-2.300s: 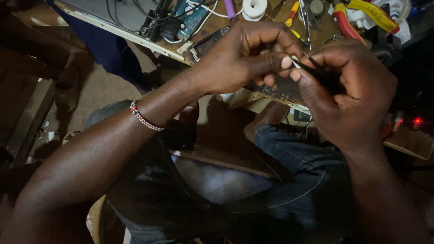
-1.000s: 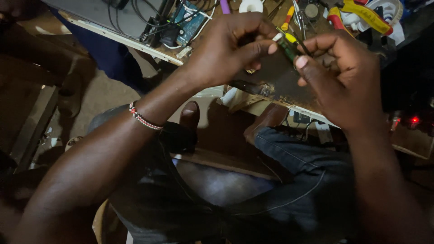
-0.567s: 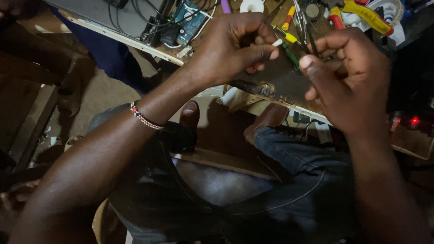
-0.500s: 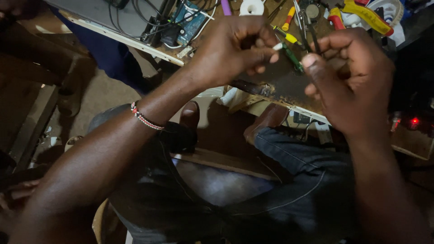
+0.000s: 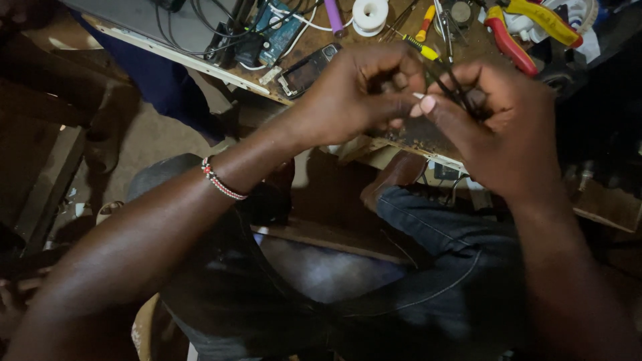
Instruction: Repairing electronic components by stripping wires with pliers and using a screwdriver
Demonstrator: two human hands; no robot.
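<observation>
Head view, looking down over the lap to the edge of a cluttered wooden tabletop (image 5: 314, 47). The left hand (image 5: 354, 93) and right hand (image 5: 498, 127) meet just above that edge, thumbs and fingertips almost touching. The right hand is closed around a pair of thin dark metal tweezers (image 5: 447, 79); their long axis runs diagonally, from the fist up and to the left, so the tips point toward the left hand and away from the body. The left hand is curled tight, fingertips pinched on something small where the tweezer tips arrive; the piece itself is too small and too hidden to identify. A beaded bracelet (image 5: 221, 180) of red, white and dark beads circles the left wrist.

On the tabletop behind the hands: a green circuit board (image 5: 277, 27) with black cables, a small dark phone (image 5: 307, 67) lying face up, a white spool (image 5: 370, 13), a purple cylinder (image 5: 333, 17), a yellow-handled screwdriver (image 5: 422, 47) and pliers with red and yellow grips (image 5: 515, 33). The tabletop surface is worn, scuffed and brown. Dark denim covers the knees below.
</observation>
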